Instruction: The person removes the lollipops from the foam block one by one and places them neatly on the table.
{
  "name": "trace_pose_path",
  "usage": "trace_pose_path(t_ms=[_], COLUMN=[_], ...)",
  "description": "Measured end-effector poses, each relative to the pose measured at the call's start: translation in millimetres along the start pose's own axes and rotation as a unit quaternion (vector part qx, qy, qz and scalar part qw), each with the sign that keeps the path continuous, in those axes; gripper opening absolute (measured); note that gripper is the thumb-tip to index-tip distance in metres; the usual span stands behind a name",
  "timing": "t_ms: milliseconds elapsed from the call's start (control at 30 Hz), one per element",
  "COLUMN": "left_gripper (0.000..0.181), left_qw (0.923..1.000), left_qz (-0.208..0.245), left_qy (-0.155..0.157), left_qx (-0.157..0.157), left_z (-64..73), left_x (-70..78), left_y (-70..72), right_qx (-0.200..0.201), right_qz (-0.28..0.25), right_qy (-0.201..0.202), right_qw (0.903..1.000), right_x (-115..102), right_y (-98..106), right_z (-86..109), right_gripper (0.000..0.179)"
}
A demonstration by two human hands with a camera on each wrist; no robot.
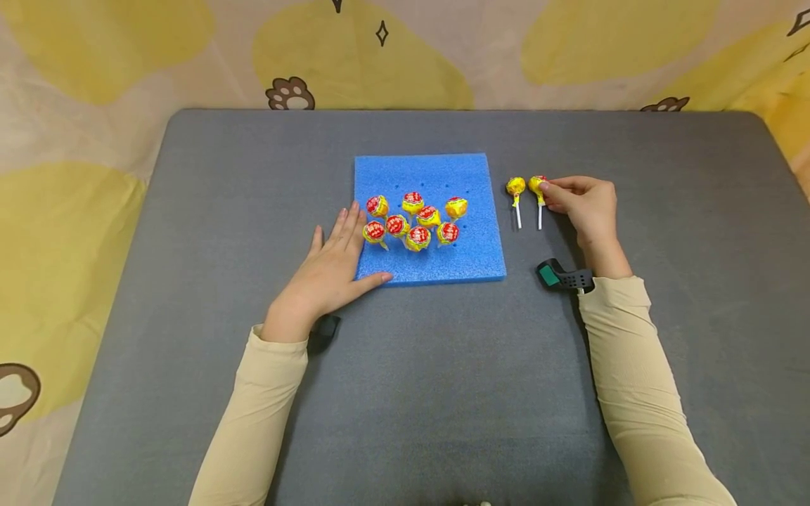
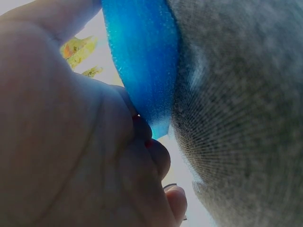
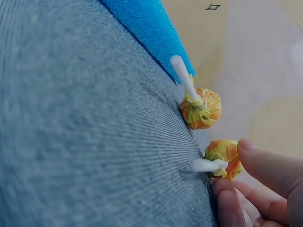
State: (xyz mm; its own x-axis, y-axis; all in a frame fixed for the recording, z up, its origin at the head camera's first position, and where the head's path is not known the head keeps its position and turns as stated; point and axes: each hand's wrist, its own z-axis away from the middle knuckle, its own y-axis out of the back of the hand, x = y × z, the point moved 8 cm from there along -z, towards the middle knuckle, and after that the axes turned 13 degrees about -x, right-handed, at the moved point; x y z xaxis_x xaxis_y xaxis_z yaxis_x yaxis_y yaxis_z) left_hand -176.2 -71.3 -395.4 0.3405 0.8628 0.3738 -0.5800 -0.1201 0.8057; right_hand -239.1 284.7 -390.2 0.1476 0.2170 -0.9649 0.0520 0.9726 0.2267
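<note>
My right hand [image 1: 587, 209] pinches the wrapped head of a lollipop [image 1: 536, 186] between thumb and fingers at the table's right side. Its white stick points toward me; the right wrist view shows thumb and fingertips on either side of the yellow wrapper. Just left of it lies another lollipop [image 1: 515, 186], untouched. Several red-and-yellow lollipops [image 1: 418, 238] stand in a blue foam board [image 1: 474, 263], most of their sticks hidden under the heads. Against the board's left edge rests my left hand [image 1: 325, 274], fingers straight and thumb spread along the front edge.
Small holes dot the foam board's top among and behind the standing lollipops. Grey cloth covers the table [image 1: 430, 393]. Behind it hangs a patterned yellow and cream cloth [image 1: 405, 56]. A dark strap with a camera [image 1: 563, 275] is on the right wrist.
</note>
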Motion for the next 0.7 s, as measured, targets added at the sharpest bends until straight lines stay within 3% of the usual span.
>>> trace_pose_path(t_ms=[300,700], left_gripper=[0.099,0.099], left_qw=[1.0,1.0], left_qz=[0.0,0.0], left_qy=[-0.001,-0.003], left_qx=[-0.001,0.002], left_z=[0.5,1.1], left_x=[0.6,0.7], left_y=[1.4,1.5], right_qx=[-0.005,-0.015], right_qz=[-0.082,-0.178], right_qy=[0.02,0.043], right_qw=[0.9964,0.983], right_x=[-0.2,3.3], right_y=[1.5,3.9], right_z=[0.6,-0.9], right_gripper=[0.005,0.004])
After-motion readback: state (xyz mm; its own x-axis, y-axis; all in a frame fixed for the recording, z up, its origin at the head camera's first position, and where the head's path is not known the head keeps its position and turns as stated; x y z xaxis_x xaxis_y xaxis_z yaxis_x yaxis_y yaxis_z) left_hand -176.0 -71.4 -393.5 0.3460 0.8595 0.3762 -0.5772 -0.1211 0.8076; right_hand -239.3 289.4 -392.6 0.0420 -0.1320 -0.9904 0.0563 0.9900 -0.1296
